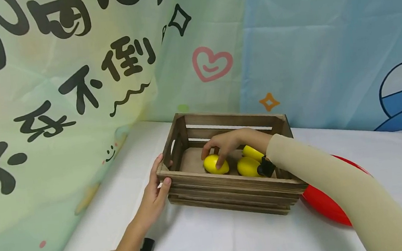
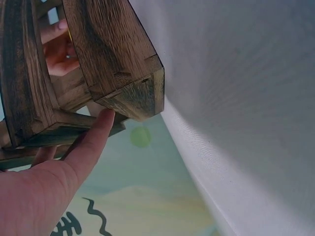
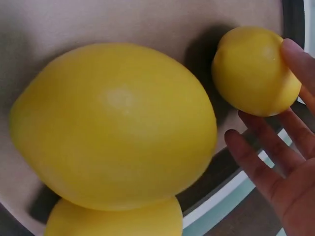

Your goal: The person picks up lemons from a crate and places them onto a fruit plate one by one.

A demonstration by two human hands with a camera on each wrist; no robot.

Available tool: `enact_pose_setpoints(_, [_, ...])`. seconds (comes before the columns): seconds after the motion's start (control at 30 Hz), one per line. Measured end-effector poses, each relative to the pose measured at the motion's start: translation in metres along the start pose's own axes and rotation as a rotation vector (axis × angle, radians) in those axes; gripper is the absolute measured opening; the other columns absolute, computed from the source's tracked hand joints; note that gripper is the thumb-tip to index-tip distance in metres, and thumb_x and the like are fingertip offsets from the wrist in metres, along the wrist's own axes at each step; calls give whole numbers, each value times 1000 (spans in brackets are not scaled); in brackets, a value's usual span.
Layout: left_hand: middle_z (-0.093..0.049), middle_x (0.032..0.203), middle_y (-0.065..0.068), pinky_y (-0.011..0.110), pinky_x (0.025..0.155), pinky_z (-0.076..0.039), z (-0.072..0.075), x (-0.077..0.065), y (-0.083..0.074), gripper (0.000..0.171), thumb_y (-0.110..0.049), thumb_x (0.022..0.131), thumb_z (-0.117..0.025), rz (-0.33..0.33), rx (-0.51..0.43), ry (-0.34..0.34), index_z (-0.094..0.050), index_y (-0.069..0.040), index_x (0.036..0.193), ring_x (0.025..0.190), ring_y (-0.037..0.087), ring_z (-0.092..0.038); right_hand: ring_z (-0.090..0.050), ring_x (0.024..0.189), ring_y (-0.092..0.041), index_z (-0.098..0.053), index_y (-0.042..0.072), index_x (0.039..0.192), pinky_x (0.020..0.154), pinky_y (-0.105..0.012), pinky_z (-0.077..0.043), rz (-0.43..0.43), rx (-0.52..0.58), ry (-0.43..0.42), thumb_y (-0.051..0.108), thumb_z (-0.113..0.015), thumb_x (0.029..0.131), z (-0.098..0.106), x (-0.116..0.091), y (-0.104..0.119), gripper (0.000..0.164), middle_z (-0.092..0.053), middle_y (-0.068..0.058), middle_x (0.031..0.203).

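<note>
A slatted wooden crate (image 1: 225,186) stands on the white cloth in the head view. My left hand (image 1: 154,198) grips its left front corner, thumb on the front side and fingers around the end. In the left wrist view, that thumb presses the dark wood (image 2: 110,44). Inside the crate, my right hand (image 1: 228,141) has thumb and fingers around a yellow lemon (image 1: 215,164); the right wrist view shows them against this lemon (image 3: 256,71). Two more lemons lie to the right, one nearer (image 1: 247,166) and one partly hidden behind it (image 1: 252,153).
A red plate-like round object (image 1: 326,204) lies right of the crate, partly under my right forearm. Behind stands a printed cloth backdrop (image 1: 307,58). A black wrist camera (image 1: 266,168) sits close to the nearer lemon, inside the crate's front edge.
</note>
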State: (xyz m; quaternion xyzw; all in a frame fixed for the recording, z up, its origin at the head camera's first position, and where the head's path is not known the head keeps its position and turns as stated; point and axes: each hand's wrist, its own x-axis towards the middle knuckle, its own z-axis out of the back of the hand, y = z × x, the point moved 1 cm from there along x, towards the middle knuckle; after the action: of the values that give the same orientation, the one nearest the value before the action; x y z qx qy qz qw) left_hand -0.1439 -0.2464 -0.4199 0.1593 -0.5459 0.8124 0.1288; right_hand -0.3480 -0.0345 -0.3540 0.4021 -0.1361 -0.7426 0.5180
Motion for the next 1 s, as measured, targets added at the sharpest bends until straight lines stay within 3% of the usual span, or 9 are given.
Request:
enact_pose_setpoints(0.3, [-44, 148, 17, 28, 90, -47, 1, -1, -3, 63, -6, 103, -46, -1, -20, -6, -16, -22, 156, 126, 35, -48, -40, 134, -29, -50, 2, 138, 107, -40, -38, -17, 24, 17, 18, -74, 89, -8, 3, 2, 56, -48, -11, 142])
enact_pose_setpoints(0.47, [-45, 147, 17, 30, 90, -48, -1, -1, -3, 63, -6, 103, -45, -4, -11, -5, -16, -22, 156, 126, 35, -48, -43, 131, -27, -53, 7, 137, 105, -38, -39, -49, -1, 35, 18, -75, 87, -8, 1, 1, 55, -49, -10, 140])
enact_pose_setpoints(0.73, [-45, 148, 16, 43, 90, -48, -1, -1, -2, 63, -5, 103, -45, -4, 8, -8, -15, -23, 156, 126, 37, -49, -48, 126, -25, -54, 9, 137, 103, -35, -42, -80, -18, 51, 21, -77, 86, -5, -1, -1, 57, -51, -8, 137])
enact_pose_setpoints(1.0, [-46, 147, 16, 36, 90, -48, -1, -1, -3, 63, -5, 102, -45, -11, 7, -11, -16, -22, 156, 125, 32, -49, -54, 121, -27, -51, 5, 139, 99, -34, -45, -45, 1, 41, 21, -76, 87, -2, -4, 2, 60, -52, -10, 137])
